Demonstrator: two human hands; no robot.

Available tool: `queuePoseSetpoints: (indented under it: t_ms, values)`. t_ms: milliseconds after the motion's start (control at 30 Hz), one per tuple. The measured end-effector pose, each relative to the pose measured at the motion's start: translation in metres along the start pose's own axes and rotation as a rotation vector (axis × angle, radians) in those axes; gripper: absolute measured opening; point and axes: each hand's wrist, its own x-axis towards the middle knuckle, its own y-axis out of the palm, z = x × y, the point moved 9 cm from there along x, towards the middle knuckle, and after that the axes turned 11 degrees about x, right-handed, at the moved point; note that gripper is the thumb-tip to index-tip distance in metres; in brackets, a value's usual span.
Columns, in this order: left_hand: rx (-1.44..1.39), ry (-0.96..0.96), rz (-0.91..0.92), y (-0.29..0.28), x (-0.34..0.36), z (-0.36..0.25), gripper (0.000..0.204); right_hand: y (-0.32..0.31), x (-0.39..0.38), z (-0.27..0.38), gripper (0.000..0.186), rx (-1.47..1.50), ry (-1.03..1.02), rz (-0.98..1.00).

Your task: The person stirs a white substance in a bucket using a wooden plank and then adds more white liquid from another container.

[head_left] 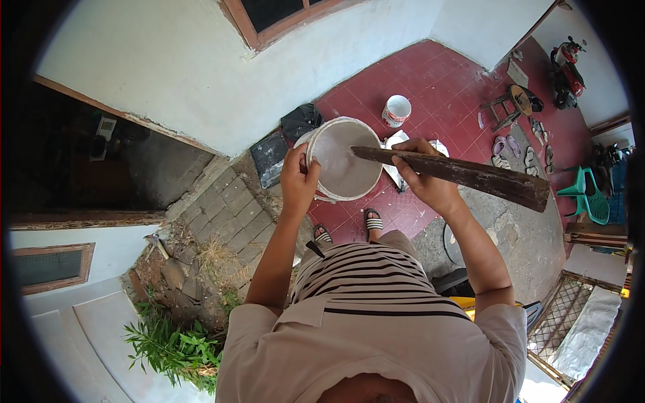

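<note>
A large white bucket [346, 178] with a pale grey, coated inside is in front of me. My left hand [299, 171] is closed on its left rim. My right hand [424, 174] grips a long, dark brown wooden plank [490, 176] just right of the bucket; the plank's narrower end reaches over or into the bucket. Partly hidden behind the bucket are a dark tray [271, 159] on the left and white crumpled material [393, 141] on the right, both on the ground.
A smaller white bucket [396, 114] stands on the red tiles [437, 94]. Right are a stool [519, 101], sandals [500, 146], a scooter [566, 74] and a green chair [588, 195]. Lower left are broken paving [175, 275] and plants [171, 346]; a dark doorway [101, 154] opens left.
</note>
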Motion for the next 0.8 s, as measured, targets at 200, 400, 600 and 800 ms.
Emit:
queuePoseSetpoints:
  t_ms: [200, 400, 600, 800]
  values:
    - [-0.013, -0.028, 0.012, 0.003, 0.000, 0.004, 0.034, 0.020, -0.018, -0.004, 0.022, 0.147, 0.141, 0.152]
    - [-0.016, 0.014, 0.017, 0.003, -0.002, 0.000, 0.034, 0.025, -0.015, -0.025, 0.022, 0.374, 0.115, 0.039]
    - [0.006, 0.009, 0.037, 0.001, -0.005, 0.001, 0.035, 0.004, 0.003, -0.015, 0.018, 0.228, 0.047, -0.038]
    - [-0.018, -0.007, 0.002, 0.004, -0.006, 0.003, 0.035, 0.011, -0.007, -0.009, 0.022, 0.025, 0.048, 0.074]
